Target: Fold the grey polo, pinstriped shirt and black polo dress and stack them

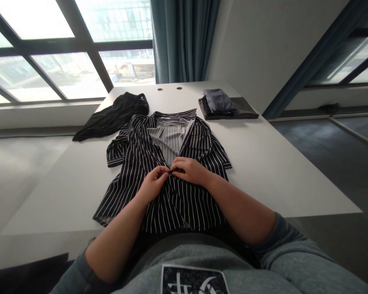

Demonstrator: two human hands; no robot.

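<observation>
A black shirt with white stripes [187, 200] lies spread on the white table, its collar away from me and its upper front open. My left hand [155, 179] pinches the front edge of the shirt near the middle. Right beside it, my right hand [188, 169] grips the same edge, fingers curled over the cloth. The fingertips of both hands nearly meet there. Whether a button is between them I cannot make out. Below the hands the two front panels lie close together.
On the white table [279, 175], a crumpled black garment [116, 114] lies at the back left. Folded dark clothes [245, 108] with a grey-blue folded piece [217, 100] on top are at the back right. Windows and a blue curtain [184, 41] stand behind.
</observation>
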